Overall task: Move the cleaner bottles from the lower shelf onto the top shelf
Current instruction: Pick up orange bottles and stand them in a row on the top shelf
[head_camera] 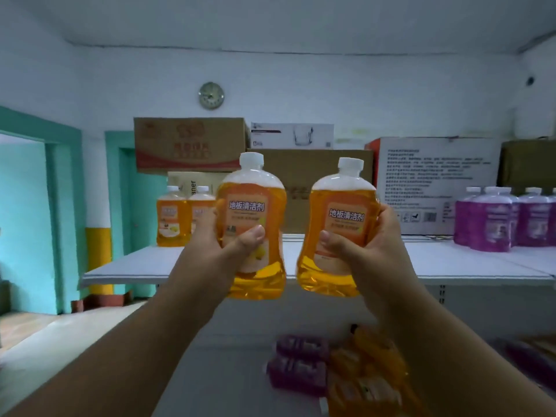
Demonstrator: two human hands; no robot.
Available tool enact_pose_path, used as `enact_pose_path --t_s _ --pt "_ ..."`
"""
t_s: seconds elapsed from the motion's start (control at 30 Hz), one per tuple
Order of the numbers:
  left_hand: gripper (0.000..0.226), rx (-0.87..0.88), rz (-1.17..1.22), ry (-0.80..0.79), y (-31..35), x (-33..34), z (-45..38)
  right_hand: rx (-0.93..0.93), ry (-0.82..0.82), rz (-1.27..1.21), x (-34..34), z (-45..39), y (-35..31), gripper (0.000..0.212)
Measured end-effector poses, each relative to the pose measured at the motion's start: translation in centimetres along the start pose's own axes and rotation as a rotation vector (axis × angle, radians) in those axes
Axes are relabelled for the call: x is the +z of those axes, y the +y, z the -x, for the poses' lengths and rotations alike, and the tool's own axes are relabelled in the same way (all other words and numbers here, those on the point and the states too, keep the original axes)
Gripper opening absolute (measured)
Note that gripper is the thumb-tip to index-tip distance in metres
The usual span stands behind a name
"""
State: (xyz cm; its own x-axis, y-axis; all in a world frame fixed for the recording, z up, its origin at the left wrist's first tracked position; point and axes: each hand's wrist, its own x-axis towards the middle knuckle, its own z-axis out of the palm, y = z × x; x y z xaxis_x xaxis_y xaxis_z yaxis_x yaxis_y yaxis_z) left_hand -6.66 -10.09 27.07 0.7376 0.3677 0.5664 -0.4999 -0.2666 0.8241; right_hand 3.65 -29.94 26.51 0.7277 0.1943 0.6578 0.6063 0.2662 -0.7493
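Both hands up in front of the top shelf (451,266), left hand (231,239) gripping one orange bottle (252,206), right hand (370,239) gripping a second orange bottle (340,218), both upright, above the lower shelf.

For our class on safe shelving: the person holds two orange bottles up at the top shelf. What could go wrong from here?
1. Each hand, left hand and right hand, grips its orange bottle alone, so a slip has no spare hand to catch it.
2. Setting down near the top shelf front edge may let a bottle tip off.
3. The left bottle could knock the two orange bottles already standing there.
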Motion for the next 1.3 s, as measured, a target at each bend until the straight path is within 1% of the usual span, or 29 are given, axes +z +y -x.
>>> enact_pose_path --t_s 0.07,0.17,0.23,0.33,0.4,0.63,0.7,0.77,0.8,0.83,0.87,0.9,0.93,0.97,1.0,1.07,1.13,1.23,1.3 --pt "0.063 -0.016 -0.002 -0.008 -1.1 0.1 -3.8 -0.007 0.009 0.028 0.2 -1.9 0.6 0.095" --pt "0.074 -0.054 -0.012 -0.054 -3.3 0.6 -9.5 0.005 0.034 0.068 0.5 -4.7 1.8 0.095" --pt "0.078 -0.090 -0.034 -0.099 -4.9 1.1 -12.8 0.009 0.046 0.115 0.9 -6.4 2.8 0.088" --pt "0.073 -0.117 -0.080 -0.164 -7.4 2.2 -16.9 0.030 0.053 0.119 0.8 -8.9 4.4 0.075" --pt "0.070 -0.125 -0.148 -0.175 -9.2 3.0 -19.1 0.050 0.049 0.147 0.4 -10.5 5.7 0.073" --pt "0.074 -0.095 -0.442 -0.125 -13.3 4.3 -22.8 0.152 -0.017 0.349 -0.9 -15.1 10.5 0.072" --pt "0.075 -0.102 -0.505 -0.121 -13.9 4.0 -22.9 0.189 -0.050 0.375 -0.9 -16.0 11.7 0.075" --pt "0.081 -0.103 -0.560 -0.108 -14.2 3.6 -22.8 0.213 -0.077 0.383 -0.7 -16.7 12.5 0.075" --pt "0.089 -0.072 -0.604 -0.092 -14.2 3.3 -22.7 0.221 -0.086 0.388 -0.5 -16.9 12.8 0.075" --pt "0.101 -0.005 -0.667 -0.069 -14.1 3.1 -22.6 0.230 -0.097 0.400 -0.3 -17.1 13.1 0.075" --pt "0.112 0.090 -0.741 -0.052 -14.0 2.8 -22.5 0.239 -0.108 0.414 -0.1 -17.2 13.4 0.076" --pt "0.119 0.200 -0.825 -0.051 -13.7 2.5 -22.4 0.251 -0.111 0.425 0.1 -17.2 13.5 0.078" --pt "0.118 0.307 -0.924 -0.065 -13.5 2.2 -22.4 0.262 -0.111 0.431 0.1 -17.2 13.6 0.080" --pt "0.113 0.393 -1.023 -0.090 -13.3 2.0 -22.5 0.267 -0.112 0.438 0.2 -17.2 13.7 0.082" --pt "0.106 0.443 -1.101 -0.120 -13.2 1.9 -22.8 0.263 -0.115 0.455 0.2 -17.3 13.7 0.083" --pt "0.097 0.439 -1.166 -0.162 -13.0 1.8 -23.6 0.243 -0.141 0.522 0.2 -17.6 13.5 0.083" --pt "0.095 0.419 -1.205 -0.169 -13.1 1.9 -24.5 0.222 -0.167 0.623 0.2 -17.9 13.3 0.080" --pt "0.094 0.433 -1.306 -0.144 -13.7 2.1 -26.0 0.190 -0.169 0.714 0.5 -18.4 13.5 0.075" --pt "0.092 0.439 -1.377 -0.115 -14.2 2.1 -27.1 0.164 -0.170 0.743 0.7 -18.9 13.7 0.076"
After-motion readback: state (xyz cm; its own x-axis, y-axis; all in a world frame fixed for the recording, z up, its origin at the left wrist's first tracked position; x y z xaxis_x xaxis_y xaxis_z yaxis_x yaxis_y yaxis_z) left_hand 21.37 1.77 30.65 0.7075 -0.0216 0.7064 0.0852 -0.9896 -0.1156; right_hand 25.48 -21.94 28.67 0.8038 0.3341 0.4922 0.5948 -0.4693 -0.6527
